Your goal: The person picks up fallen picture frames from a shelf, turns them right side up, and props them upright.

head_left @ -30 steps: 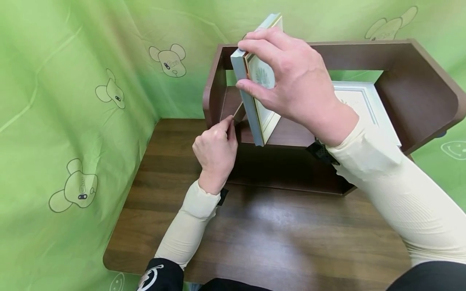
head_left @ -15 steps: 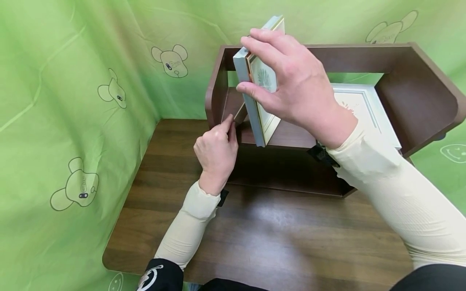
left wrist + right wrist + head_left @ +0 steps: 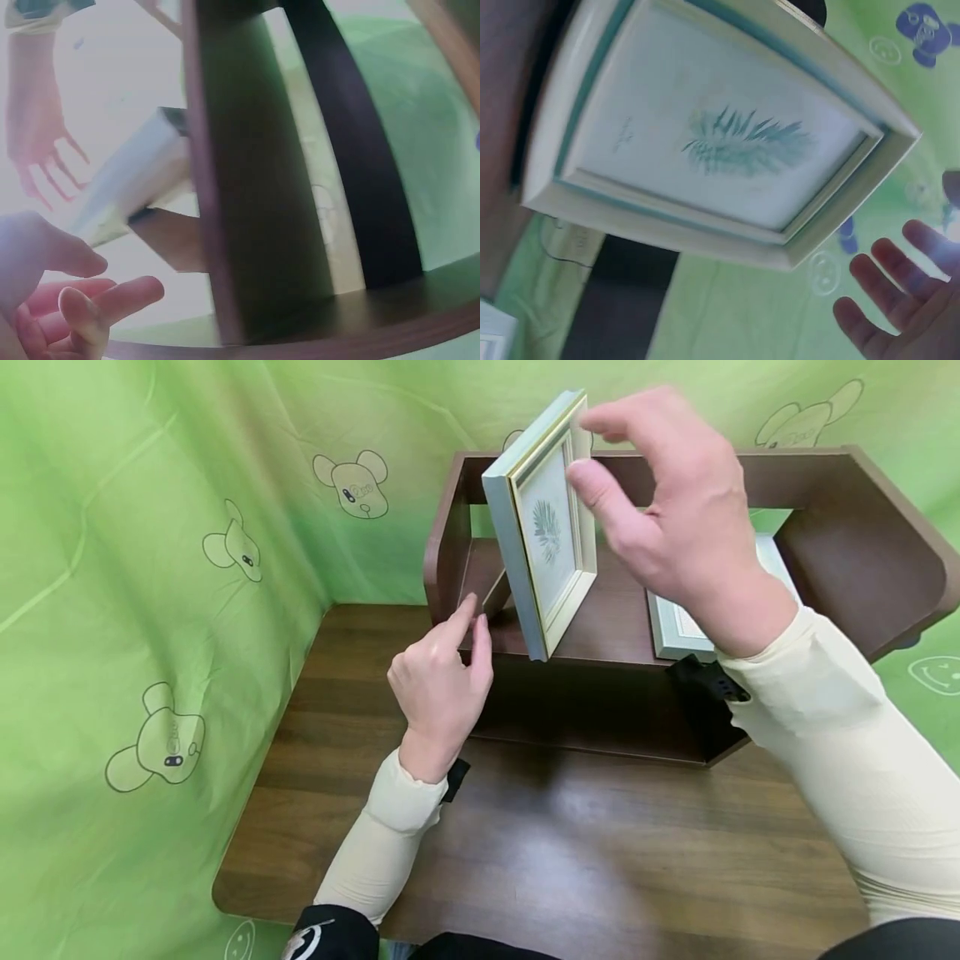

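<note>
Green cloth hangs behind the desk, left hand and right hand loose-fingered.

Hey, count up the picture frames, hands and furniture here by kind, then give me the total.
Picture frames: 2 (standing frame, lying frame)
Hands: 2 (left hand, right hand)
Shelf unit: 1
Table: 1
Total: 6

One left hand and one right hand are showing along with two picture frames, two pale sleeves, two wrist cameras, one brown shelf and one wooden table.
</note>
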Demonstrator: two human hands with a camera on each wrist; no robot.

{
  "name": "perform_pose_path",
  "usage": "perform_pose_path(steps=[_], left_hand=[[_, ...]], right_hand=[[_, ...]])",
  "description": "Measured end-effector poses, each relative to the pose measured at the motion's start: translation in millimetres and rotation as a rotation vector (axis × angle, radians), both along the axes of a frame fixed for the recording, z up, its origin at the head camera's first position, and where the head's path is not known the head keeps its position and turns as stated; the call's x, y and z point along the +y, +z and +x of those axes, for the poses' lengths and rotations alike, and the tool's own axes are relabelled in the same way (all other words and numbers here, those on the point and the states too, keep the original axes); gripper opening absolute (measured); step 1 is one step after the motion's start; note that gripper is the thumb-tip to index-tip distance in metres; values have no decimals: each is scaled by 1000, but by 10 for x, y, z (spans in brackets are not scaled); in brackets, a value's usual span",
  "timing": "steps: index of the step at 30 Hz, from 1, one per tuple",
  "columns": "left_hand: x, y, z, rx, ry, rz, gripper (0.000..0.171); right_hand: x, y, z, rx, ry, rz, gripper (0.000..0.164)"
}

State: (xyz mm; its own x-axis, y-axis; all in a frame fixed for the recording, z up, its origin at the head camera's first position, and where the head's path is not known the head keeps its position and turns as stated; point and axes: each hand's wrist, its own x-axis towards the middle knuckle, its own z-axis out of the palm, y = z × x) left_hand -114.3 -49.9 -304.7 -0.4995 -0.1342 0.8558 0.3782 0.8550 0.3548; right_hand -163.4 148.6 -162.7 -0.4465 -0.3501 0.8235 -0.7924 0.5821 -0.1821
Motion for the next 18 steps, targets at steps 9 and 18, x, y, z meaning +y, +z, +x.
perform_pose_path(steps=[9,18], left_hand=[[37,159,161,83,-96,50,25],[140,126,65,19,-96,64,38]], right_hand=[[172,-110,-248,-636,-232,-82,35],[248,-277,-614,-912,-243,153,49]])
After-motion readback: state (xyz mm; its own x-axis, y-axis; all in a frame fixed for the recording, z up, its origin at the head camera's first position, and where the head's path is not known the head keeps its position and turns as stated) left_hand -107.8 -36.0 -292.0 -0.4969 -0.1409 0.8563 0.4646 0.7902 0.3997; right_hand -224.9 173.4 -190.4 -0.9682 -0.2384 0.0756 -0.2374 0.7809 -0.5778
